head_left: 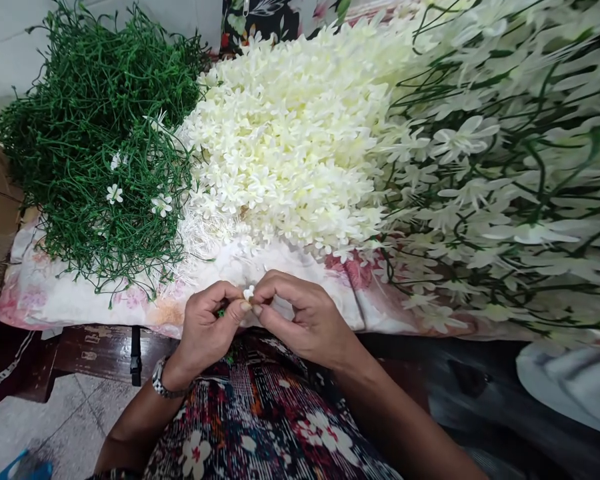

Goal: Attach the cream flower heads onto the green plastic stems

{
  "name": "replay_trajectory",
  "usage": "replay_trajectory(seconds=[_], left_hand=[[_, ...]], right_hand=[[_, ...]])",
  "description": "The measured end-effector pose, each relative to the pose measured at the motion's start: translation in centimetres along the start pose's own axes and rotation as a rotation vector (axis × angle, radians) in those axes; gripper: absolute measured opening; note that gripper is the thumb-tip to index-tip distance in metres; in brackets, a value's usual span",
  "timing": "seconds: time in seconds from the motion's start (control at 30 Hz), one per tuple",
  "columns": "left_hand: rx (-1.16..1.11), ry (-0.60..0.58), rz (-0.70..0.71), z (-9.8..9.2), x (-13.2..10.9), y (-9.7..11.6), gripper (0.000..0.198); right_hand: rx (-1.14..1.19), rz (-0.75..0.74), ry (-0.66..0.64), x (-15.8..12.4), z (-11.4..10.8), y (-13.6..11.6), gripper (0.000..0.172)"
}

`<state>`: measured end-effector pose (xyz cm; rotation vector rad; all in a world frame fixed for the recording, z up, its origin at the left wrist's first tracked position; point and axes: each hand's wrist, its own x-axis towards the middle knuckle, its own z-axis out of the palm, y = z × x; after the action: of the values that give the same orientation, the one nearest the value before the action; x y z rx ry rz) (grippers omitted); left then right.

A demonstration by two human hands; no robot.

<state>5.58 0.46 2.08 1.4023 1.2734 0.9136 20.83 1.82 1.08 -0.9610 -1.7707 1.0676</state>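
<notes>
My left hand [213, 321] and my right hand [303, 319] meet above the near edge of the cloth, thumbs and forefingers pinched. Between their fingertips shows a small white artificial flower [249, 292], mostly covered by the fingers. A bit of green plastic stem [221, 312] peeks out inside the left hand; the rest of it is hidden. Beyond the hands lies a big heap of loose white blossoms [290, 147]. To its left rises a tangled pile of green stems [110, 100], with a few white flowers [114, 194] resting on it.
Finished-looking flowers on stems [480, 200] fill the right side. White thread-like stamens [205, 233] lie between the two piles. A floral cloth [100, 310] covers the work surface. A cardboard box [0, 220] stands at the left, and a black floral bag [275, 23] at the back.
</notes>
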Motion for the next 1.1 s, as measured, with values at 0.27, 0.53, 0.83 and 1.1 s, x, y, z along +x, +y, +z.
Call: replay_trajectory(seconds=[0.27,0.53,0.83,1.1], left_hand=[[0.004,-0.047,-0.065,-0.39,-0.41,0.23,0.01],[0.044,0.012,-0.051,-0.29,-0.63,0.14,0.01],[0.123,0.019,0.045,-0.17,-0.91,-0.3,0.013],[0.078,-0.042,0.071,-0.31,-0.88,-0.63,0.009]], right_hand=[[0.011,0.117,-0.01,-0.27,0.15,-0.48,0.008],[0.008,0.107,-0.019,-0.45,0.19,-0.66,0.004],[0.02,0.092,-0.004,-0.45,0.43,-0.51,0.003],[-0.038,0.053,-0.003,-0.8,0.31,-0.01,0.007]])
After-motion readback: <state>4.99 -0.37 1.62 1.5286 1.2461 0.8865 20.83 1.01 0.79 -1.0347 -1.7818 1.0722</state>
